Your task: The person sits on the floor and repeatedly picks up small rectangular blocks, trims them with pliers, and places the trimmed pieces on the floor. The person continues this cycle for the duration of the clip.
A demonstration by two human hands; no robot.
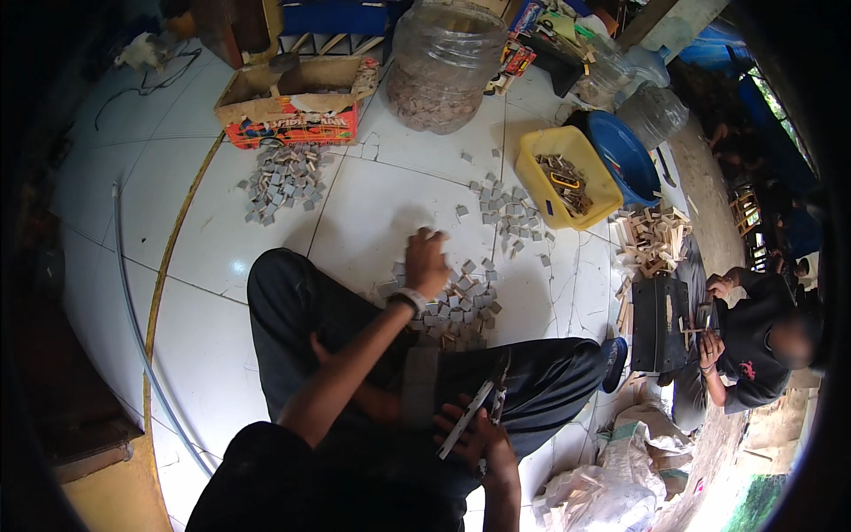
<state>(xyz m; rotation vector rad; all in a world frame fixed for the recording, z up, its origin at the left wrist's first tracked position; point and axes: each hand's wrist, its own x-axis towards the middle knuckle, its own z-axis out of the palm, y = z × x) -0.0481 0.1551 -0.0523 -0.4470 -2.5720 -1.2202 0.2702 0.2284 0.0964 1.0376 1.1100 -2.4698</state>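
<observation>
My left hand (426,264), with a band at the wrist, is over the near pile of small grey square pieces (461,306). Its fingers are curled together, and whatever they hold is too small to make out. Close to my lap, my right hand (483,441) is wrapped round a hinged tool with two pale, dark-spotted arms (467,419). The tool's dark narrow end points up and away from me. Beyond my left hand are two more groups of grey pieces, one on the left (282,182) and one on the right (512,213).
A red cardboard box (292,131) and a large clear plastic container (443,75) stand at the back. A yellow tub (592,211) of small sticks adjoins a blue basin (628,160). At right, a person (753,346) works by a black box (659,325) and wood pieces (654,239).
</observation>
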